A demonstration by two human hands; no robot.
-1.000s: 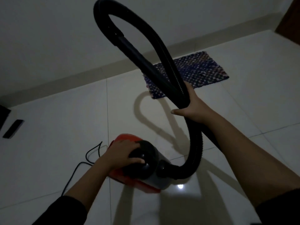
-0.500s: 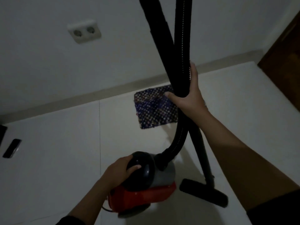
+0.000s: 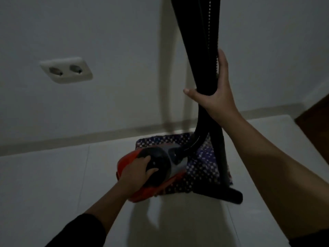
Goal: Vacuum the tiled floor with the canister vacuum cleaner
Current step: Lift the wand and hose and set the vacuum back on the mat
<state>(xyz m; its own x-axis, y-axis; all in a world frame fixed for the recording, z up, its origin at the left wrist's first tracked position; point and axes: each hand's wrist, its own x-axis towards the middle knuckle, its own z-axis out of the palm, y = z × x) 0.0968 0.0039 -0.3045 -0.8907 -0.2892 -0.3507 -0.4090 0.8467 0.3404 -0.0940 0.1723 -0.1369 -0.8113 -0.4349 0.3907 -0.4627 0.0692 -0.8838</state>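
The red and black canister vacuum (image 3: 156, 168) hangs tilted above the white tiled floor (image 3: 53, 184), carried by its black top handle in my left hand (image 3: 137, 173). My right hand (image 3: 216, 93) grips the black hose and wand (image 3: 204, 50) bundled together, which rise out of the top of the frame. The wand runs down to the black floor nozzle (image 3: 229, 194), which sits at the near edge of the mat. The room is dim.
A blue patterned mat (image 3: 201, 168) lies on the floor under the vacuum, near the wall. A white double wall socket (image 3: 66, 70) is on the wall at left. A dark wooden door (image 3: 316, 114) stands at the right edge.
I have carried the vacuum toward the wall; it now hangs over the mat. The hose and wand have gone from a loop to upright, and the socket looms closer.
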